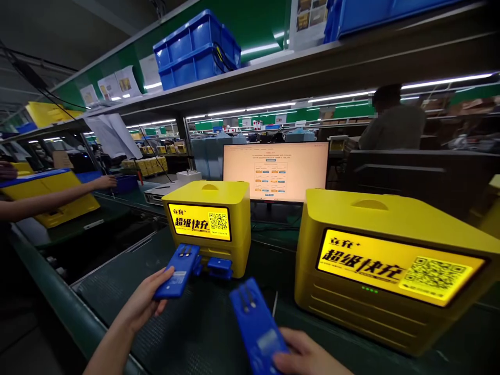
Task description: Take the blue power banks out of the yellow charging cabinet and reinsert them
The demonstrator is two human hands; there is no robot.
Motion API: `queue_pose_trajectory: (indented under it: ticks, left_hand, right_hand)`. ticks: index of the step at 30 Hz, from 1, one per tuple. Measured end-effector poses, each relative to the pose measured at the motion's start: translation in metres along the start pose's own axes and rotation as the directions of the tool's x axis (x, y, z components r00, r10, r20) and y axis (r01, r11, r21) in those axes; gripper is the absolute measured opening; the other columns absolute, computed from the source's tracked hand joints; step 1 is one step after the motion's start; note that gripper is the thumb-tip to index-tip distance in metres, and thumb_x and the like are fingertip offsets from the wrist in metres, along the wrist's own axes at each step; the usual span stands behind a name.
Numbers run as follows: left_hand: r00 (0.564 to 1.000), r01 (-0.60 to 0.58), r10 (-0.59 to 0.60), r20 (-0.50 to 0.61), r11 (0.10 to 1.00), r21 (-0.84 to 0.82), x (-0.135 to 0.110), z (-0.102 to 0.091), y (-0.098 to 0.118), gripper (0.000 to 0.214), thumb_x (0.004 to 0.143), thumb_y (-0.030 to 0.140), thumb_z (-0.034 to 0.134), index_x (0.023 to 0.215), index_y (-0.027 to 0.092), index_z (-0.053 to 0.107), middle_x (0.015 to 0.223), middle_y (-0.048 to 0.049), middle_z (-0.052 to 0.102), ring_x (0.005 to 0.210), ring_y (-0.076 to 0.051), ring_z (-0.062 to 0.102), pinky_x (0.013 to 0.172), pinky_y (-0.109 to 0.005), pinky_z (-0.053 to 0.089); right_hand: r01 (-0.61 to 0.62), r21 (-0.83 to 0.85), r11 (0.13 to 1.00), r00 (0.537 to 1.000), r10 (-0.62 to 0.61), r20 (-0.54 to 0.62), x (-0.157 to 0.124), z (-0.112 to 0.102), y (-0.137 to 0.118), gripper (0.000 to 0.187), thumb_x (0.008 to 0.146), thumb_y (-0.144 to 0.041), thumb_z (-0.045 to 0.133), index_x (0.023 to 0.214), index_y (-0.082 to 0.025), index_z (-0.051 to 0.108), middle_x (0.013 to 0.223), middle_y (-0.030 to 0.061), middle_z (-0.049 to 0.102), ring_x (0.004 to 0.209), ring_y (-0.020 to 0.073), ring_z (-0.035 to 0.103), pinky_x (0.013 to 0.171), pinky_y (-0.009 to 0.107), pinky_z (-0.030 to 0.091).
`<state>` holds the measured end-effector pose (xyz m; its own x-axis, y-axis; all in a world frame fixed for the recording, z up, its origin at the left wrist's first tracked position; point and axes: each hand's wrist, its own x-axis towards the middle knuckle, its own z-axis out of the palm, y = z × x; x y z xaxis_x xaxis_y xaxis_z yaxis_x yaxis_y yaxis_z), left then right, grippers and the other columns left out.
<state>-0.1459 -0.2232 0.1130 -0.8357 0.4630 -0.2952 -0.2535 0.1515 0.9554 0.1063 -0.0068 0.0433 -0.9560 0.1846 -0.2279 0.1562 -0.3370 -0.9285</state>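
My left hand [144, 299] is closed around the lower end of a blue power bank [177, 276], a flat slab with short dark parts on its top face. This power bank is just in front of the left yellow charging cabinet [211, 198], where more blue power banks [219, 267] stick out of the lower front. My right hand [299, 351] grips a second blue power bank [255, 323], tilted, with a pale label. It hovers over the dark green bench between the two cabinets. The right yellow charging cabinet [351, 297] has a lit screen with a QR code and small green lights.
Behind the cabinets stands a lit monitor [275, 169]. Overhead a shelf [273, 67] carries blue crates [195, 49]. At left, another person's arm [62, 195] reaches across a yellow case [58, 195]. A person [394, 120] is at the back right. The dark green work surface [113, 276] lies below.
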Motion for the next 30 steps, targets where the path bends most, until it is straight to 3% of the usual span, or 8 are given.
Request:
queue_pose_trajectory:
  ticks: [3, 7, 13, 16, 20, 24, 27, 30]
  left_hand:
    - [1.0, -0.01, 0.01, -0.02, 1.0, 0.013, 0.006, -0.012, 0.001, 0.044, 0.074, 0.045, 0.067, 0.094, 0.007, 0.058, 0.043, 0.0026, 0.046, 0.029, -0.005, 0.034, 0.026, -0.012, 0.026]
    - [0.988, -0.103, 0.096, -0.122, 0.993, -0.056, 0.013, -0.017, 0.003, 0.029, 0.083, 0.023, 0.059, 0.108, 0.01, 0.055, 0.05, 0.002, 0.052, 0.035, -0.007, 0.044, 0.032, -0.011, 0.036]
    - [0.929, -0.281, 0.15, -0.339, 0.882, -0.378, 0.009, 0.01, -0.009, 0.025, 0.079, -0.001, 0.049, 0.1, 0.011, 0.056, 0.089, -0.0089, 0.065, 0.078, -0.016, 0.066, 0.068, -0.021, 0.056]
    - [0.879, -0.369, 0.161, -0.449, 0.825, -0.428, 0.005, 0.025, -0.013, 0.019, 0.079, 0.001, 0.049, 0.092, 0.013, 0.056, 0.081, -0.0079, 0.064, 0.079, -0.016, 0.066, 0.068, -0.021, 0.056]
    - [0.837, -0.458, 0.239, -0.493, 0.799, -0.39, 0.0, 0.037, -0.021, 0.017, 0.075, 0.007, 0.055, 0.089, 0.017, 0.055, 0.087, -0.004, 0.061, 0.084, -0.015, 0.064, 0.072, -0.023, 0.055]
    - [0.817, -0.478, 0.327, -0.475, 0.845, -0.241, 0.003, 0.043, -0.035, 0.023, 0.066, 0.021, 0.065, 0.086, 0.017, 0.054, 0.09, -0.0015, 0.058, 0.088, -0.018, 0.062, 0.076, -0.027, 0.054]
    - [0.825, -0.477, 0.497, -0.27, 0.868, 0.14, 0.012, 0.053, -0.044, 0.032, 0.068, 0.039, 0.063, 0.089, 0.017, 0.055, 0.088, -0.0044, 0.059, 0.085, -0.021, 0.059, 0.074, -0.033, 0.052]
    - [0.768, -0.572, 0.617, 0.169, 0.544, 0.614, 0.023, 0.068, -0.045, 0.033, 0.083, 0.043, 0.046, 0.101, 0.018, 0.055, 0.096, -0.0068, 0.059, 0.09, -0.022, 0.055, 0.081, -0.037, 0.046]
  right_hand:
    - [-0.118, 0.191, 0.975, 0.981, 0.084, 0.174, 0.047, 0.058, -0.01, 0.043, 0.065, -0.04, 0.066, 0.095, -0.011, 0.054, 0.077, 0.0106, 0.069, 0.057, 0.0164, 0.066, 0.04, 0.015, 0.045]
    - [0.041, 0.454, 0.89, 0.999, -0.031, -0.03, 0.09, 0.118, -0.003, 0.047, 0.068, -0.044, 0.068, 0.097, -0.012, 0.049, 0.08, 0.0094, 0.067, 0.063, 0.0181, 0.068, 0.047, 0.018, 0.05]
    - [0.128, 0.561, 0.818, 0.984, -0.037, -0.172, 0.101, 0.146, -0.005, 0.041, 0.075, -0.035, 0.065, 0.101, -0.01, 0.044, 0.074, 0.0066, 0.065, 0.054, 0.0184, 0.067, 0.042, 0.019, 0.05]
    - [0.025, 0.542, 0.84, 0.983, 0.079, -0.168, 0.098, 0.148, -0.024, 0.021, 0.084, -0.012, 0.046, 0.104, -0.008, 0.042, 0.069, 0.0058, 0.064, 0.048, 0.0163, 0.065, 0.038, 0.017, 0.048]
    - [-0.076, 0.552, 0.83, 0.984, 0.151, -0.091, 0.104, 0.14, -0.047, 0.025, 0.083, 0.0, 0.036, 0.106, -0.005, 0.043, 0.062, 0.0069, 0.064, 0.042, 0.017, 0.062, 0.037, 0.02, 0.049]
    - [0.083, 0.606, 0.791, 0.974, 0.064, -0.218, 0.117, 0.111, -0.061, 0.024, 0.082, -0.003, 0.043, 0.105, -0.007, 0.045, 0.069, 0.0073, 0.065, 0.058, 0.0153, 0.067, 0.053, 0.021, 0.054]
    - [0.271, 0.621, 0.735, 0.926, -0.023, -0.377, 0.113, 0.081, -0.056, 0.038, 0.074, -0.006, 0.055, 0.11, -0.013, 0.044, 0.09, 0.0049, 0.066, 0.088, 0.011, 0.065, 0.078, 0.017, 0.051]
    - [0.293, 0.537, 0.791, 0.915, -0.069, -0.398, 0.085, 0.042, -0.03, 0.051, 0.06, -0.016, 0.073, 0.106, -0.013, 0.051, 0.094, 0.0073, 0.065, 0.09, 0.0186, 0.065, 0.075, 0.023, 0.052]
